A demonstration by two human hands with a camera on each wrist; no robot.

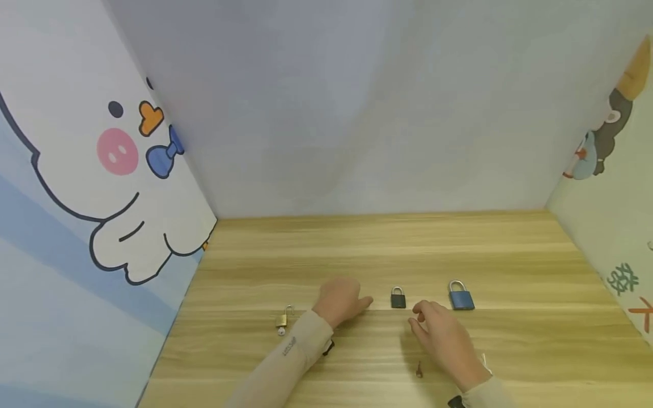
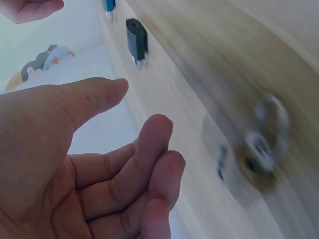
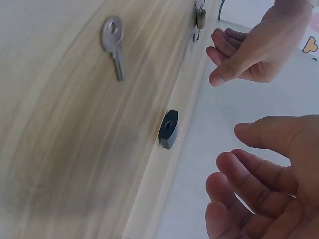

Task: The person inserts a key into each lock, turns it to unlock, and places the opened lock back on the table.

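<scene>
A small black padlock (image 1: 398, 300) lies between my two hands, its shackle closed. My left hand (image 1: 340, 300) hovers to its left with the fingers loosely bent and nothing in them. My right hand (image 1: 442, 337) is just to the lock's lower right, fingers relaxed and holding nothing. Left of my left hand is a brass padlock (image 1: 282, 321) with its shackle open; a key (image 2: 260, 147) stands in its keyhole in the left wrist view. The larger blue padlock (image 1: 461, 299) rests beyond my right hand, shackle closed. A loose key (image 3: 113, 42) lies on the table near my right wrist.
Another small metal item (image 1: 484, 360) shows partly from behind my right wrist. The wooden table (image 1: 245, 249) meets a pale wall (image 1: 357, 141) at the back. Side panels with cartoon pictures, one a white duck (image 1: 71, 113), stand left and right.
</scene>
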